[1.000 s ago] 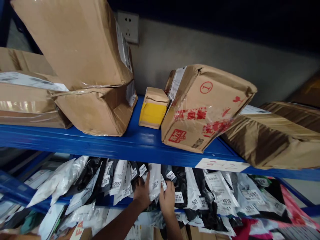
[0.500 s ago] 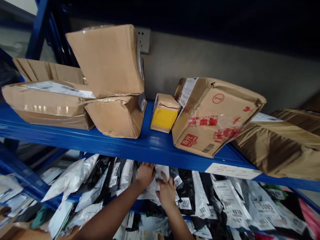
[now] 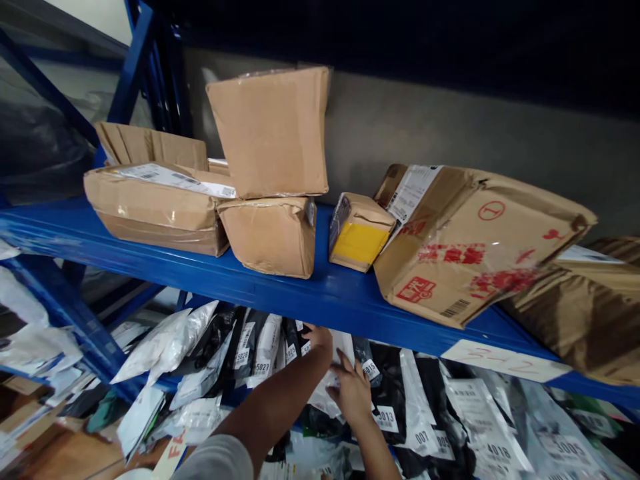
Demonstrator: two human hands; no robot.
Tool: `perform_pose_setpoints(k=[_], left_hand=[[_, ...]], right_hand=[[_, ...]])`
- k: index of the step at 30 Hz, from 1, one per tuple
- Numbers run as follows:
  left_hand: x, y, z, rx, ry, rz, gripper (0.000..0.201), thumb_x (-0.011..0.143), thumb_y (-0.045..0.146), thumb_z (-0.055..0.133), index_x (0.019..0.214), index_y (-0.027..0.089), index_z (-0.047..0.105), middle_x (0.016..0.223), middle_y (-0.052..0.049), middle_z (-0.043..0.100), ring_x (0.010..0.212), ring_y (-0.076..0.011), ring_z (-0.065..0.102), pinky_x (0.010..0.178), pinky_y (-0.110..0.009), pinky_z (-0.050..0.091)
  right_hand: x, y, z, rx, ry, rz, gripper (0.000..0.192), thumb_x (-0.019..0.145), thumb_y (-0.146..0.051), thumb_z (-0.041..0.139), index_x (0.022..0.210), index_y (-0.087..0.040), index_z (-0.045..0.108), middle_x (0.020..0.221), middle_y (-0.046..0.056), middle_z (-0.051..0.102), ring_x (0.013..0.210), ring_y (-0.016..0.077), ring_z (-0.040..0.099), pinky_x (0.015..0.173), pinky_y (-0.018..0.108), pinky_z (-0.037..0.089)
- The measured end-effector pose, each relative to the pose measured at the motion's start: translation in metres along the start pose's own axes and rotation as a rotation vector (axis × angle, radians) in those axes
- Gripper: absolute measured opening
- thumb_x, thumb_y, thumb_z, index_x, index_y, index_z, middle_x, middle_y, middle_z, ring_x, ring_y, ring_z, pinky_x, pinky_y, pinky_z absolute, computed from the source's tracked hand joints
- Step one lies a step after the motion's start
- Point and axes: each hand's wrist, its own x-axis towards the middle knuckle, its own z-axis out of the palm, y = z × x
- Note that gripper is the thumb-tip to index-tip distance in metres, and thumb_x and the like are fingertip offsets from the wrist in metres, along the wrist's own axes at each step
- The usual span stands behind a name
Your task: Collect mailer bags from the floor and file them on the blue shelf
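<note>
My left hand (image 3: 319,337) reaches under the blue shelf beam to the tops of upright parcels, its partly visible fingers stretched to the left. Just right of it, my right hand (image 3: 354,392) lies with spread fingers on a white mailer bag (image 3: 343,342). To the left stand a white mailer labelled 5027 (image 3: 267,343) and a dark mailer labelled 5028 (image 3: 245,340). Beside my right hand are a dark bag labelled 5015 (image 3: 363,350) and a black bag labelled 5013 (image 3: 385,373). Part of the white mailer is hidden behind my hands.
Above my hands, a blue shelf (image 3: 320,297) carries stacked cardboard boxes (image 3: 267,133), a small box with a yellow patch (image 3: 363,243) and a large red-printed box (image 3: 480,240). A blue diagonal brace (image 3: 65,313) stands at left. More bagged parcels (image 3: 480,420) crowd the right.
The view has swung left, so the shelf and boxes appear further right. My left hand has turned, its fingers now pointing left, baring labels beside it. My right hand stays on the white mailer.
</note>
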Motion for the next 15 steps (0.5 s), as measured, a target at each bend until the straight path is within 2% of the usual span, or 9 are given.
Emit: perform_pose_setpoints(k=[3, 6, 9, 11, 13, 15], left_hand=[[-0.024, -0.007, 0.001, -0.011, 0.014, -0.026, 0.051, 0.082, -0.002, 0.033, 0.130, 0.004, 0.052, 0.135, -0.028, 0.046, 0.126, -0.0472, 0.041, 0.081, -0.057, 0.055], [-0.059, -0.017, 0.007, -0.040, 0.010, 0.053, 0.059, 0.077, -0.005, 0.034, 0.129, 0.012, 0.054, 0.143, -0.022, 0.041, 0.126, -0.0428, 0.042, 0.084, -0.052, 0.055], [-0.092, -0.023, 0.012, -0.087, -0.020, 0.129, 0.057, 0.077, -0.002, 0.035, 0.130, 0.009, 0.054, 0.143, -0.021, 0.041, 0.129, -0.0427, 0.039, 0.089, -0.048, 0.053], [-0.107, -0.028, 0.012, -0.137, -0.034, 0.159, 0.055, 0.077, 0.005, 0.044, 0.131, 0.009, 0.051, 0.146, -0.021, 0.037, 0.131, -0.0441, 0.036, 0.093, -0.049, 0.051], [-0.117, -0.037, 0.009, -0.234, -0.016, 0.226, 0.063, 0.071, 0.015, 0.060, 0.133, 0.012, 0.048, 0.147, -0.020, 0.033, 0.133, -0.0431, 0.032, 0.104, -0.050, 0.041], [-0.122, -0.054, 0.009, -0.395, 0.019, 0.325, 0.078, 0.064, 0.027, 0.068, 0.136, 0.016, 0.041, 0.147, -0.018, 0.030, 0.133, -0.0375, 0.035, 0.109, -0.045, 0.036]], right_hand=[[-0.001, 0.000, -0.002, 0.040, -0.005, 0.007, 0.052, 0.067, -0.011, 0.062, 0.113, -0.036, 0.065, 0.145, -0.004, 0.042, 0.131, 0.0332, 0.037, 0.103, 0.047, 0.036], [-0.002, 0.000, -0.001, 0.066, 0.004, 0.007, 0.050, 0.067, -0.011, 0.060, 0.112, -0.031, 0.066, 0.145, -0.001, 0.042, 0.132, 0.0337, 0.037, 0.103, 0.047, 0.036], [0.003, 0.007, 0.004, 0.154, 0.039, -0.017, 0.053, 0.067, -0.010, 0.055, 0.118, -0.022, 0.063, 0.145, 0.004, 0.043, 0.133, 0.0334, 0.037, 0.107, 0.049, 0.033], [0.009, 0.013, 0.005, 0.314, 0.066, -0.017, 0.051, 0.073, -0.013, 0.047, 0.122, -0.017, 0.060, 0.138, 0.008, 0.051, 0.130, 0.0283, 0.043, 0.109, 0.045, 0.033], [0.017, 0.015, 0.001, 0.505, 0.068, 0.054, 0.046, 0.084, -0.023, 0.036, 0.124, -0.014, 0.057, 0.130, 0.012, 0.058, 0.123, 0.0246, 0.051, 0.106, 0.041, 0.038], [0.021, 0.010, -0.006, 0.549, 0.021, 0.146, 0.052, 0.088, -0.042, 0.035, 0.126, -0.014, 0.055, 0.129, 0.013, 0.058, 0.121, 0.0277, 0.052, 0.102, 0.044, 0.041]])
